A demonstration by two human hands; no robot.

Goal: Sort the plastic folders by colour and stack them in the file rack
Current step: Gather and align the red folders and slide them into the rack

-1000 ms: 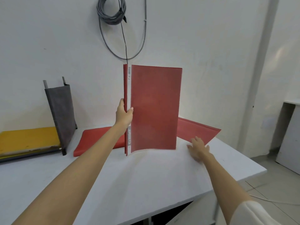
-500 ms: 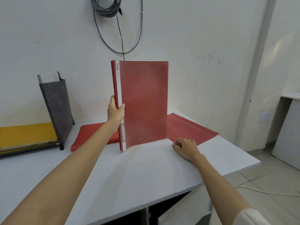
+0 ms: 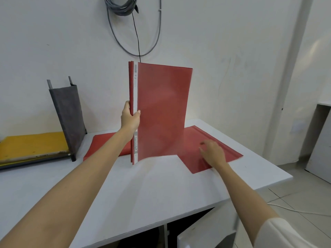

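Red folders (image 3: 161, 111) stand upright, pinched at the spine by the left hand (image 3: 129, 119); the blurred right hand (image 3: 212, 154), fingers loose, should slide the flat red folder (image 3: 227, 151) off the table (image 3: 143, 194) edge before lifting.

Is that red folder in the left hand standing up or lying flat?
Upright. The left hand grips the held red folder by its spine, long edge vertical, bottom edge just at the white table.
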